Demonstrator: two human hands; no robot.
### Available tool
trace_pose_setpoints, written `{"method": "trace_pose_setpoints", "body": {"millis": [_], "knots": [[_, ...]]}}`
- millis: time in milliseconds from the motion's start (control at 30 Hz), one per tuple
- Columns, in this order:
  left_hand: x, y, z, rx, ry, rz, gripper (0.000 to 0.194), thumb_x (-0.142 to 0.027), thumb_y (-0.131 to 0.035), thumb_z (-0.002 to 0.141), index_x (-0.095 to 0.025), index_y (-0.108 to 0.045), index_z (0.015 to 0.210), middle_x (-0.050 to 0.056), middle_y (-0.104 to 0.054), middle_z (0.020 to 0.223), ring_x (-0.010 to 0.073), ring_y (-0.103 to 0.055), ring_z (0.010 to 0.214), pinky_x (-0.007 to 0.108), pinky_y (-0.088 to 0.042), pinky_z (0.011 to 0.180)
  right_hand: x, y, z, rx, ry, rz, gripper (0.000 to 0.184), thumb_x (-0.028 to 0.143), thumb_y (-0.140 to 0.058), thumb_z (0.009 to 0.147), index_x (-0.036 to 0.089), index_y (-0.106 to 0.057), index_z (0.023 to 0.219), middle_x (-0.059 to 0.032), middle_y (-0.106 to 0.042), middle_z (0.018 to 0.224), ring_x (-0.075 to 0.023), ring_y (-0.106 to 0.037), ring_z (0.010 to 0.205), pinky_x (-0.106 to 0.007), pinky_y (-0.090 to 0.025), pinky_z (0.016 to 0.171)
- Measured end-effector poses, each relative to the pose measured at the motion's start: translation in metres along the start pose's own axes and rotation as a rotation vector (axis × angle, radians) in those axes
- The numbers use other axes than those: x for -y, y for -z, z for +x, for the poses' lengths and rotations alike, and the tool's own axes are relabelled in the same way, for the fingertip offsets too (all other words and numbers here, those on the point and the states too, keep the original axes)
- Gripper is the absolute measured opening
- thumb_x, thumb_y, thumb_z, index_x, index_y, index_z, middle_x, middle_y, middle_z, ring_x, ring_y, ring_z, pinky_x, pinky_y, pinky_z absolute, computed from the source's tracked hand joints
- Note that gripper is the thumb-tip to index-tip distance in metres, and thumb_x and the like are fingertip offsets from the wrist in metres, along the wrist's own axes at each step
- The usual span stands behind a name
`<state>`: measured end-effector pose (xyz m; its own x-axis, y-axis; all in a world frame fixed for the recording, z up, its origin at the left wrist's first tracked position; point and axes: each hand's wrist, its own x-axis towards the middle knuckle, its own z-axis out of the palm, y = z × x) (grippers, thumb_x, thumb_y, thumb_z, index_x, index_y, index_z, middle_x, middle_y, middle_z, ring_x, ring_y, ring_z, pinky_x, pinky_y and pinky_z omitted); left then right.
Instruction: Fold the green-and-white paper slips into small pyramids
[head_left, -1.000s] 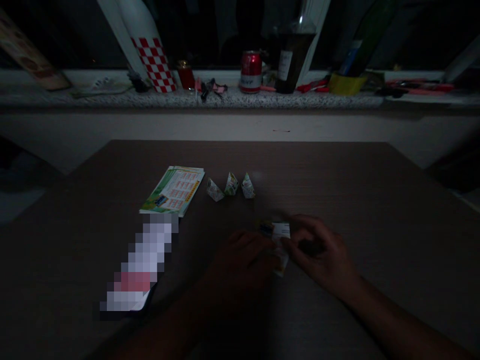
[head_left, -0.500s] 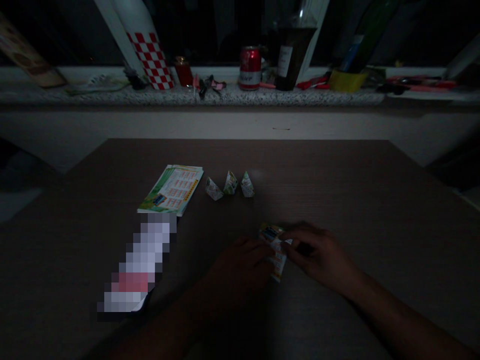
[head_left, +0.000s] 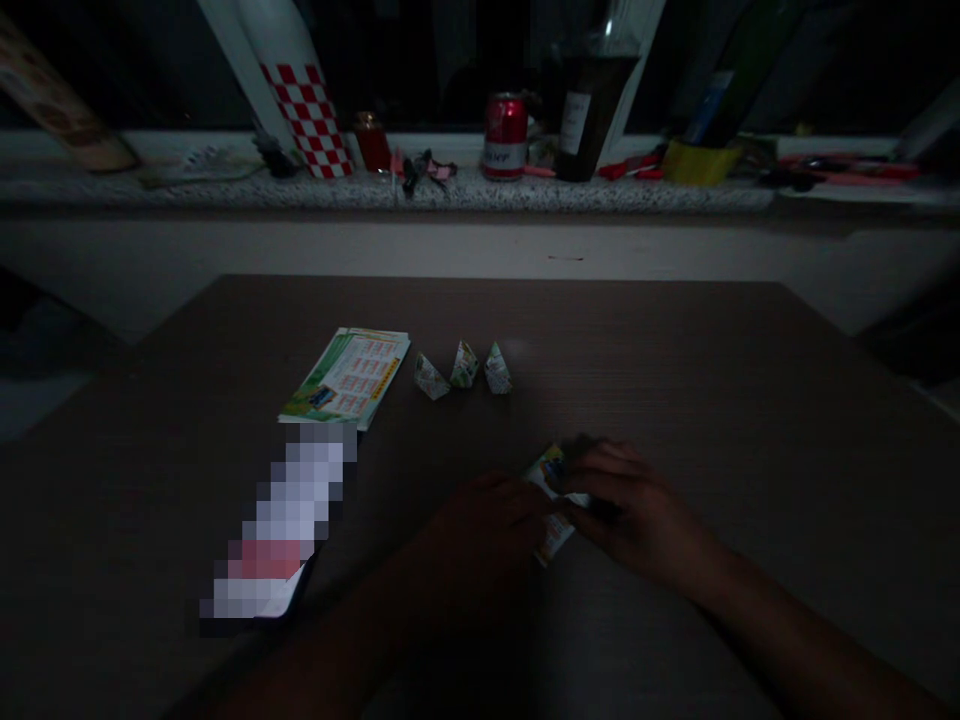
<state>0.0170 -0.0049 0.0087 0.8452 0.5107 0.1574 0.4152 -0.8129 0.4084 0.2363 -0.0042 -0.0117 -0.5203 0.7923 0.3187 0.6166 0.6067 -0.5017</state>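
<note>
A small folded paper [head_left: 553, 540], printed with a calendar, lies on the table between my hands. My left hand [head_left: 491, 525] is closed on its left edge, fingers pressing it down. My right hand [head_left: 630, 505] pinches the right side of the same paper between thumb and fingers. Much of the paper is hidden beneath the fingers, and the light is dim. Beyond my hands, three small folded paper pieces [head_left: 464, 366] stand in a row. To their left is a stack of calendar sheets [head_left: 345, 378] with green edges.
A phone [head_left: 285, 530] with a blurred-out screen lies left of my arm on the wooden table [head_left: 675, 360]. Along the granite sill [head_left: 435, 195] stand a checkered bottle [head_left: 311, 125], a red can [head_left: 505, 137], a dark bottle [head_left: 589, 115] and a yellow pot [head_left: 697, 163].
The folded paper has turned a little, its lower end swinging to the left. My fingers have shifted slightly over it, the right thumb nearer the left fingers.
</note>
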Motion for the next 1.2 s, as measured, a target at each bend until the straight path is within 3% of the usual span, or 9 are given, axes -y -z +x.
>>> {"method": "trace_pose_setpoints", "body": {"millis": [267,533,833,1100,1200], "knots": [[0.011,0.008,-0.003,0.022,-0.057,-0.06,0.029,-0.007,-0.052,0.083,-0.015,-0.06,0.111,0.008,-0.066,0.115,0.0189,-0.057,0.112,0.035,-0.038,0.104,0.002,0.003,0.001,0.087,0.001,0.086,0.022,0.014,-0.065,0.081,0.023,-0.066,0.102,-0.0054,-0.067,0.098,-0.0224,-0.061,0.097,-0.041,-0.043,0.089],[0.012,0.014,-0.005,0.038,-0.047,-0.02,0.022,-0.012,-0.052,0.087,-0.019,-0.064,0.104,0.005,-0.069,0.103,0.0188,-0.06,0.103,0.036,-0.041,0.096,0.001,0.002,0.0,0.085,0.012,0.062,0.025,0.016,-0.065,0.081,0.024,-0.066,0.105,-0.0059,-0.067,0.101,-0.0234,-0.06,0.101,-0.042,-0.043,0.09],[0.012,0.011,-0.005,-0.048,-0.067,0.009,0.016,-0.013,-0.051,0.089,-0.018,-0.064,0.097,0.005,-0.069,0.099,0.0177,-0.06,0.097,0.035,-0.042,0.093,0.008,0.009,0.004,0.149,0.007,0.06,0.022,0.019,-0.066,0.082,0.023,-0.066,0.104,-0.0061,-0.065,0.1,-0.0232,-0.058,0.098,-0.041,-0.042,0.088],[0.012,0.006,-0.006,-0.393,0.034,-0.088,0.015,-0.019,-0.052,0.09,-0.018,-0.064,0.098,0.005,-0.071,0.088,0.0167,-0.063,0.083,0.033,-0.049,0.079,0.014,0.014,0.007,0.147,0.105,0.189,0.009,0.023,-0.059,0.087,0.019,-0.065,0.094,-0.0061,-0.066,0.091,-0.0211,-0.061,0.092,-0.038,-0.045,0.084],[0.009,0.005,-0.007,-0.459,0.23,-0.245,0.015,-0.023,-0.058,0.086,-0.02,-0.066,0.099,0.004,-0.072,0.091,0.0186,-0.065,0.086,0.034,-0.051,0.079,0.016,0.008,0.007,0.05,0.126,0.255,0.008,0.02,-0.058,0.087,0.019,-0.066,0.089,-0.0049,-0.067,0.08,-0.0198,-0.063,0.081,-0.036,-0.049,0.078]]}}
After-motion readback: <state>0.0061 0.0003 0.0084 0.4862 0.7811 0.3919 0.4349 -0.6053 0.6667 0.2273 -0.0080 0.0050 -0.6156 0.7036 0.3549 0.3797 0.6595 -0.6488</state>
